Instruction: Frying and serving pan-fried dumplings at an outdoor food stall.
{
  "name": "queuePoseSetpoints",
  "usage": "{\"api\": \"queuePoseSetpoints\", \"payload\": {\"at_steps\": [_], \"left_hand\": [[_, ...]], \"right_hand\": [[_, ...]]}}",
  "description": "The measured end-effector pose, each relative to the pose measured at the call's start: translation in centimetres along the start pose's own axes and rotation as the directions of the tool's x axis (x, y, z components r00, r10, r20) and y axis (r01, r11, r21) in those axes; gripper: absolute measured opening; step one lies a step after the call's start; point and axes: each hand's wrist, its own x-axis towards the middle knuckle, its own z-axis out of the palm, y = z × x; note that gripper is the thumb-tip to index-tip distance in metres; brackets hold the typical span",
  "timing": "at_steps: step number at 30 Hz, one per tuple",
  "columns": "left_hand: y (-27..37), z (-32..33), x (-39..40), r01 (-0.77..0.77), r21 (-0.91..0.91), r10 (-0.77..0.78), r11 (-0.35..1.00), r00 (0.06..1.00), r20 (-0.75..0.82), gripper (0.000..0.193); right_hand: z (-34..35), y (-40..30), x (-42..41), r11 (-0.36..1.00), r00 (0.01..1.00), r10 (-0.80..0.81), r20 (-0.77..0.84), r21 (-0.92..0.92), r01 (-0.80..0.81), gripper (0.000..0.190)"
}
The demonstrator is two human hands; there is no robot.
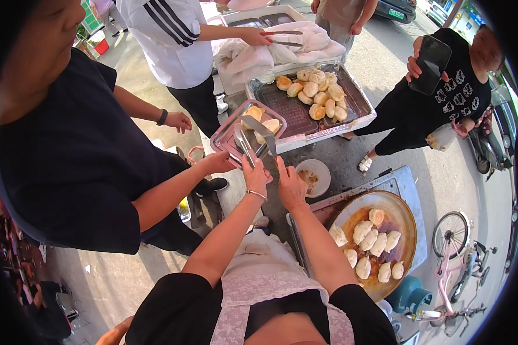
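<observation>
My left hand [255,176], with a bracelet at the wrist, grips metal tongs [246,144]. In my right hand [292,185] is the handle of a metal spatula [268,137], whose bent blade reaches over a shallow pinkish-rimmed tray [217,140]. Inside that tray lie a browned bun [253,113] and a paler bun [271,126] beside the blade; the tools partly cover them. Whether either tool presses on a bun, I cannot tell. Another person's hand [218,162] supports the tray's near left edge.
Beyond the tray, a foil-lined box [293,116] holds several cooked buns [317,90]. A white bucket [313,177] stands by my right hand. To the right, dumplings [377,243] sit on a round pan [403,258], near a gas cylinder [408,293]. Another person holds red-handled tongs [287,38].
</observation>
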Motion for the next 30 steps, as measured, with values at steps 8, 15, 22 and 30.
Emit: {"api": "queuePoseSetpoints", "payload": {"at_steps": [8,15,22,30], "left_hand": [[0.9,-0.6,-1.0,-0.107,0.043,0.107,0.993,0.994,-0.011,0.063],[2.6,0.1,-1.7,-0.379,0.259,0.365,0.889,0.926,0.102,0.065],[5.0,0.8,-2.3,-0.629,0.35,0.554,0.694,0.778,0.297,0.064],[5.7,7.3,-3.5,-0.752,0.185,0.633,0.632,0.64,0.435,0.061]], "right_hand": [[0.4,-0.6,0.6,0.984,0.998,0.064,0.009,0.169,-0.064,0.055],[0.8,-0.6,2.1,0.869,0.993,0.085,-0.084,0.493,-0.032,0.052],[-0.1,-2.8,4.6,0.652,0.994,0.094,-0.056,0.758,-0.019,0.05],[-8.3,-1.4,4.1,-0.005,0.947,0.257,0.192,0.98,-0.198,0.04]]}}
